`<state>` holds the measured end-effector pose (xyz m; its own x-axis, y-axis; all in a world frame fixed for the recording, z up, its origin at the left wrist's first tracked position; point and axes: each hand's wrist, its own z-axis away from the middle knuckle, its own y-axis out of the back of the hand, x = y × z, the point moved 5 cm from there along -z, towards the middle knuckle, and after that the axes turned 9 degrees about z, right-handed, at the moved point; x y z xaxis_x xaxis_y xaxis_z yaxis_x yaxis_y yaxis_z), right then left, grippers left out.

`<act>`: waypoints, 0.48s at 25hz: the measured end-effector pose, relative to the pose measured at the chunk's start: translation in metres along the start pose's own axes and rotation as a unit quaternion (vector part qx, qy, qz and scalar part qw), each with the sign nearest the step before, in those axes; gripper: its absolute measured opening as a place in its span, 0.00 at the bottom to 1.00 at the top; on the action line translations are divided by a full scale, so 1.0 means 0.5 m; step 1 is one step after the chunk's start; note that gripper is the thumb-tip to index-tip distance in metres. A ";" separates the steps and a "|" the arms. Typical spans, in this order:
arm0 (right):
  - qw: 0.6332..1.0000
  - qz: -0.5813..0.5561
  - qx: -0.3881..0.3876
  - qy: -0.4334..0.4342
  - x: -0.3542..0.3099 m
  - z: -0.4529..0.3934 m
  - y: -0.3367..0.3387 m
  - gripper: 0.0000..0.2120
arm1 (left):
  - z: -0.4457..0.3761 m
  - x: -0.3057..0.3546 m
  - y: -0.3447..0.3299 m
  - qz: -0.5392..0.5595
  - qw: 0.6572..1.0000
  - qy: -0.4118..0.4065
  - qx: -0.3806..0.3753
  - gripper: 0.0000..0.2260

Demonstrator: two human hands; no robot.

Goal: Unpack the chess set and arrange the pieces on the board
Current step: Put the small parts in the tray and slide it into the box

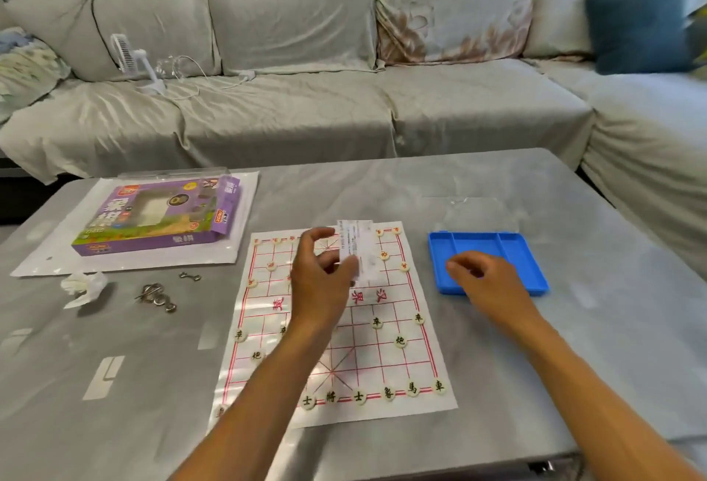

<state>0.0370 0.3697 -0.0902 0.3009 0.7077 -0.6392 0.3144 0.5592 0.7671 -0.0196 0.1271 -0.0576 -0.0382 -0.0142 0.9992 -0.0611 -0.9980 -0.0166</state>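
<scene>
A paper chess board [386, 362] with red grid lines lies on the grey table. Round cream pieces [400, 340] with black or red characters stand on its lines along both ends. My left hand [321, 281] hovers over the board's middle and pinches a small clear plastic bag [361, 251] between thumb and fingers. My right hand [482, 278] hangs over the blue tray [531, 266] to the right of the board, fingers loosely curled, holding nothing. The tray's compartments look bare. The purple chess set box [160, 216] lies at the back left on a white sheet.
Metal ring puzzles [157, 295] and a crumpled tissue [82, 285] lie left of the board. A clear plastic lid [478, 213] sits behind the tray. A grey sofa [306, 113] with a small white fan [136, 63] runs behind the table.
</scene>
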 end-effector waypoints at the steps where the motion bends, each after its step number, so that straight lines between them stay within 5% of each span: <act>1: 0.989 -0.141 -0.030 -0.032 -0.004 0.001 0.007 0.07 | 0.008 -0.008 -0.069 0.005 0.999 0.016 -0.035 0.14; 4: 0.957 -0.270 -0.075 -0.069 0.004 -0.007 0.017 0.06 | 0.013 -0.046 -0.228 0.003 0.995 0.016 -0.103 0.10; 9: 0.986 -0.077 0.070 -0.131 0.113 -0.078 0.049 0.04 | -0.009 -0.101 -0.271 -0.044 0.995 0.024 -0.090 0.09; 12: 0.983 0.025 0.062 -0.170 0.151 -0.099 0.042 0.06 | -0.018 -0.110 -0.227 -0.059 0.996 0.012 -0.060 0.06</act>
<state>0.0220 0.4562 -0.1200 0.5965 0.5354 -0.5979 0.3920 0.4557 0.7992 -0.0198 0.2419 -0.1111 -0.0482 0.1055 0.9932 -0.1851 -0.9781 0.0949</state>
